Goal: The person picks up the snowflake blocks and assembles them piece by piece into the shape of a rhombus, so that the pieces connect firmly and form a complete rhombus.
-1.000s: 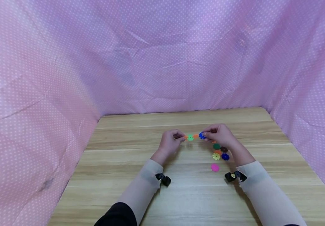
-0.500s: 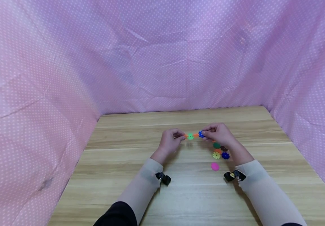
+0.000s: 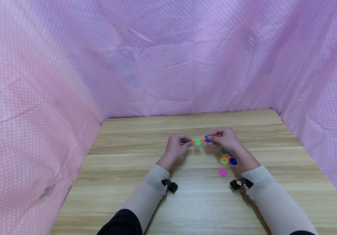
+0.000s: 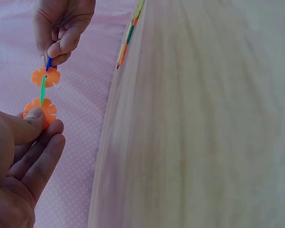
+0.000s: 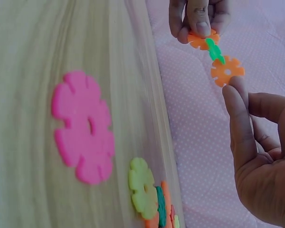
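Observation:
My left hand [image 3: 176,147] pinches an orange flower-shaped disc [image 4: 48,107] between thumb and fingers. A green notched disc [image 3: 197,142] is slotted edge-on into it, and a second orange disc [image 5: 219,72] follows on the green one's other side, making a short row held above the table. My right hand [image 3: 225,138] pinches a blue notched disc [image 3: 207,138] with thumb and fingertips. In the left wrist view that blue disc stands edge-on, right at the rim of the second orange disc. The right wrist view hides it behind the fingers.
Below my right hand, a loose group on the wooden table [image 3: 127,140] has a yellow disc [image 3: 224,160], a dark blue disc [image 3: 233,161], a green disc [image 3: 224,150] and orange ones. A pink disc [image 3: 222,172] lies nearer me. Pink dotted cloth [image 3: 168,58] surrounds the table.
My right hand has moved slightly left with the blue disc, closer to the second orange disc. My left hand has stayed nearly still. A brown disc is now mostly hidden by the right arm.

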{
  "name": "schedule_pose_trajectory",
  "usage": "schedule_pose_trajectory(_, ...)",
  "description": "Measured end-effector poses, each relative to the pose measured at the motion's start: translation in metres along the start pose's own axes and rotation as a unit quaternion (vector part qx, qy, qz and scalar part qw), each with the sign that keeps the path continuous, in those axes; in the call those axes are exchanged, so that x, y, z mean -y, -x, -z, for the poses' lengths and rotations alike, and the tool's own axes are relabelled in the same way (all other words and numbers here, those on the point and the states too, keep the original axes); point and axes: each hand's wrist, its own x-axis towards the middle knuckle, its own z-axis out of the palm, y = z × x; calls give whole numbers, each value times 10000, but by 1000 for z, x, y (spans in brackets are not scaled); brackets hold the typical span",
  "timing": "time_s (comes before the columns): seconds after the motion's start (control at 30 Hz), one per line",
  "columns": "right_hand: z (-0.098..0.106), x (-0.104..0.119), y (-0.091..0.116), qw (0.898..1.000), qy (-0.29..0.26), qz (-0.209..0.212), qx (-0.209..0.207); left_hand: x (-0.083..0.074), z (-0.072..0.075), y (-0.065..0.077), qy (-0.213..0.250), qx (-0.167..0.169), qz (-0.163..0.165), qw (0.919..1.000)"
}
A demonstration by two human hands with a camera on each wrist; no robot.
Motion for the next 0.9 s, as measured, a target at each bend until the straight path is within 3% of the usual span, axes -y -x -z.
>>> schedule_pose_trajectory(0.17,0,0,-1,9999,-163,-9,-8,3,2,-1,141,107,25,9998)
schedule_pose_trajectory(0.37,6,-3,-2,9999,91,13,86,7,6,-2,344,467,-20,9983)
schedule_pose_trajectory(0.5,5,-3,-1,9997,123,-51,210,6,8,-1,524,513,50,9973)
schedule_pose_trajectory(0.7,-2,-1,2,9977,100,-118,664,5,6,-1,1210,672,211,9902)
schedule_pose_trajectory(0.9,-9,-1,4,9940,17,68,1094,0,0,1,1454,957,352,9841)
